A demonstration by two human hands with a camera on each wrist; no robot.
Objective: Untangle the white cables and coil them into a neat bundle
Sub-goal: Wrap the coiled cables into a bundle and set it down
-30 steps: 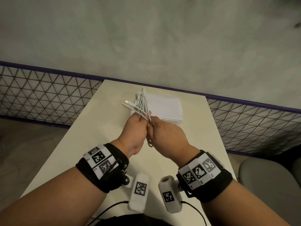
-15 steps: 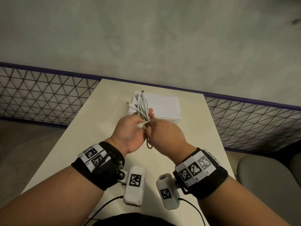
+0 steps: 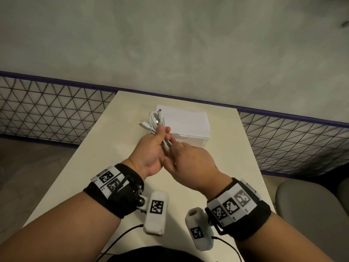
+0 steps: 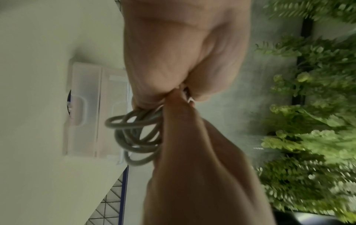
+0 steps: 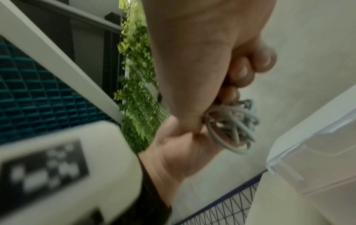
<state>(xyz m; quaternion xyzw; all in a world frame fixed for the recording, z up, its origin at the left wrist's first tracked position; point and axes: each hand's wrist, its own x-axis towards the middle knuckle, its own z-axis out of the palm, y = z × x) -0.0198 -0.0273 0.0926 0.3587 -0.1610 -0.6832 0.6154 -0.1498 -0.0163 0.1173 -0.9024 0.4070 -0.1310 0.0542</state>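
Note:
The white cables [image 3: 156,120] are gathered in a looped bundle, with plug ends sticking out up and to the left. My left hand [image 3: 162,133] grips the bundle at its middle, above the table, with thumb and fingers curled round it. Just right of it, my right hand [image 3: 172,146] pinches strands at the bundle's lower end. The left wrist view shows the loops [image 4: 134,134] hanging out between both hands. In the right wrist view the loops [image 5: 231,126] sit under the curled fingers [image 5: 240,76] of the right hand.
A white lidded plastic box [image 3: 188,121] stands on the pale table [image 3: 105,157] just beyond the hands. A mesh fence [image 3: 47,110] with a purple rail runs behind the table. A grey chair [image 3: 311,214] is at the right. Green plants [image 4: 308,121] show in the wrist views.
My left hand has turned so its palm side faces the right hand, and the bundle now leans to the left. My right hand has slid lower along the strands.

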